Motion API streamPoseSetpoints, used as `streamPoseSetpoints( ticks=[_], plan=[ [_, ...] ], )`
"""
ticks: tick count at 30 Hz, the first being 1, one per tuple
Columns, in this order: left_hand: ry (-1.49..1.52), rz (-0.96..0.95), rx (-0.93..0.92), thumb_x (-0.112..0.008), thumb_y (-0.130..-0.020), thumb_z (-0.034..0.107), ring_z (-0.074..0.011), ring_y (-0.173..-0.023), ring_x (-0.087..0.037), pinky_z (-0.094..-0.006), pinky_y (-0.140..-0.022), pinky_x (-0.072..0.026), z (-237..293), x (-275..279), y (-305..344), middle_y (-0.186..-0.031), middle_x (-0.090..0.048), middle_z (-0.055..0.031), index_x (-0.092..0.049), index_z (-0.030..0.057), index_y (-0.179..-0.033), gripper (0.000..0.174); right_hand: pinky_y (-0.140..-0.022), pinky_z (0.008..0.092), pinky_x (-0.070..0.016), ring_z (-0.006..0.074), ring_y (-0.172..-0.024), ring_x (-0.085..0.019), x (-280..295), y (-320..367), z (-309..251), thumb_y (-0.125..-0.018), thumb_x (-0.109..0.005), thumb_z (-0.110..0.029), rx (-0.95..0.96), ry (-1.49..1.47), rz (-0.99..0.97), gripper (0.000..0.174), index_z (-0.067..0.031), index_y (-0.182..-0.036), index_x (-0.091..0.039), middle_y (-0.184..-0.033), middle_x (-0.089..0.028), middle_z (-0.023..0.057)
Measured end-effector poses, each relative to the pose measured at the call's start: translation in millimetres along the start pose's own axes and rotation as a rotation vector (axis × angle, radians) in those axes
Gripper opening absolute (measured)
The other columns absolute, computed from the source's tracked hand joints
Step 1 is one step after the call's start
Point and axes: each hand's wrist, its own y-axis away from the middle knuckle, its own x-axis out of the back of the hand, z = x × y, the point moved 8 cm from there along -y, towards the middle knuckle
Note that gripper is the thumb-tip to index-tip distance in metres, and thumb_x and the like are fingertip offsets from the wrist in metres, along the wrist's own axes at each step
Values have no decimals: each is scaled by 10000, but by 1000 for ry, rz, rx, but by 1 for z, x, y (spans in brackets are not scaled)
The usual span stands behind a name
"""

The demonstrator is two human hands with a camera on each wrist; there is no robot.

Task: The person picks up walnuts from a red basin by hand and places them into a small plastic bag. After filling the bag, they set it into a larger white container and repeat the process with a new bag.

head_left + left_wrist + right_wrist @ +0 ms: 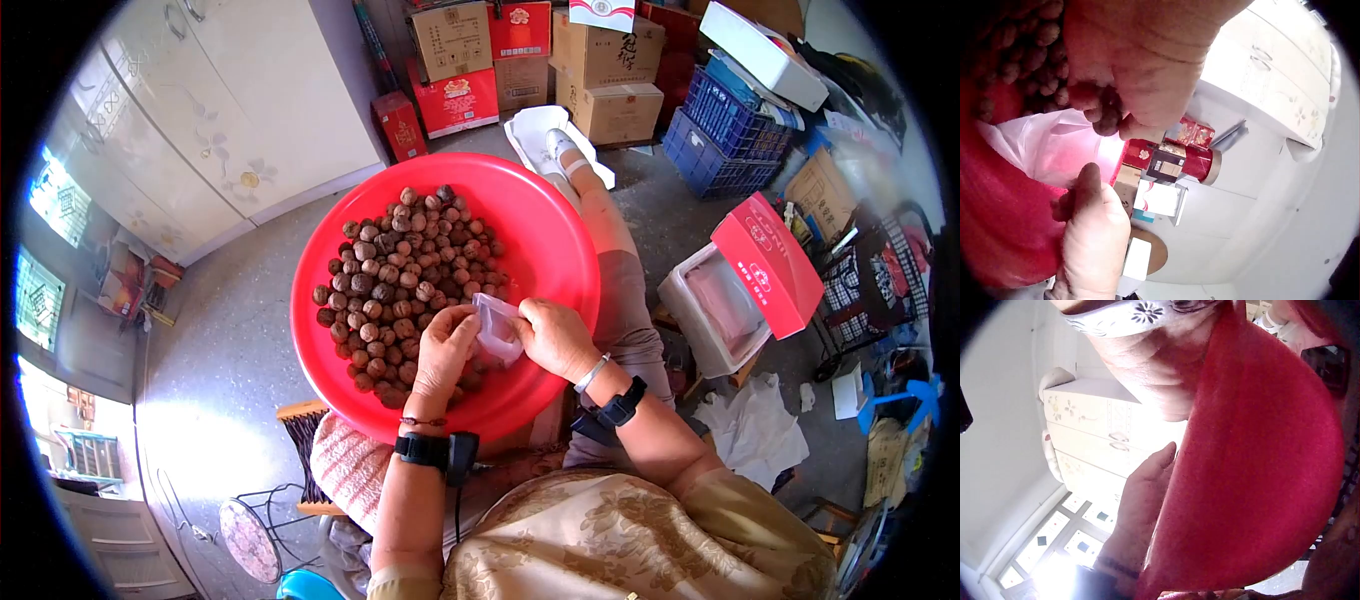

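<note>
A translucent, pinkish plastic bag (497, 328) is stretched between the two hands, over the large red basin (555, 235). The left hand (447, 352) pinches its left edge with thumb and fingers. On the other side, the right hand (558, 340) pinches the bag's right edge. In the left wrist view the bag (1047, 147) hangs with its mouth partly spread, the right hand (1097, 231) gripping its rim. A heap of brown walnuts (405, 260) fills the left and middle of the basin. The basin's wall (1254, 462) hides the bag in the right wrist view.
The basin rests by the seated person's legs. At right are an open box with a red lid (765, 265), a white crumpled bag (755, 425) and blue crates (715, 150). Cartons (620, 60) stand ahead, a white cabinet (210, 110) on the left, a round stool (250, 540) behind.
</note>
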Motion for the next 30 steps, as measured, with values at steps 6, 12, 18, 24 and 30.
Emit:
streamPoseSetpoints(
  ticks=[6, 12, 18, 24, 30],
  plan=[
    [-66, -2, -216, -650, -993, 103, -71, -706, -593, -233, -630, -520, 10, -7, 0, -920, -694, -35, -665, 13, -1190, 217, -678, 502, -528, 411, -790, -670, -1, 1, 1, -950, -693, -214, -3, 2, 8, 244, -20, -850, -585, -833, -673, 180],
    [-393, 229, -157, -676, -945, 106, -178, -868, -687, -312, -792, -562, -13, 26, -10, -949, -727, -69, -700, 18, -1097, 177, -692, 501, -526, 408, -798, -657, 1, 1, 3, -956, -688, -216, -17, -12, 71, 247, -25, -853, -571, -830, -652, 171],
    [-1010, -51, -289, -649, -883, 116, -442, -1033, -678, -489, -937, -547, -29, -15, -10, -1062, -720, -223, -711, 22, -1103, 247, -702, 497, -531, 406, -797, -656, 5, 2, 3, -953, -683, -203, -3, -18, 133, 233, -24, -855, -572, -848, -655, 173],
    [-1251, -339, -121, -594, -895, 152, -416, -1242, -585, -552, -1028, -488, -67, -26, 3, -1247, -676, -200, -671, 113, -1239, 354, -699, 494, -534, 400, -793, -658, 7, 2, -1, -945, -685, -193, 9, -1, 134, 220, -24, -852, -580, -844, -658, 173],
    [-1280, -473, -252, -580, -877, 30, -409, -1298, -575, -517, -1104, -466, -82, -33, 4, -1398, -602, -242, -590, 107, -1389, 518, -742, 523, -547, 408, -814, -674, 3, 1, 2, -961, -659, -248, -14, -12, 74, 257, -14, -867, -610, -859, -674, 195]
  ],
)
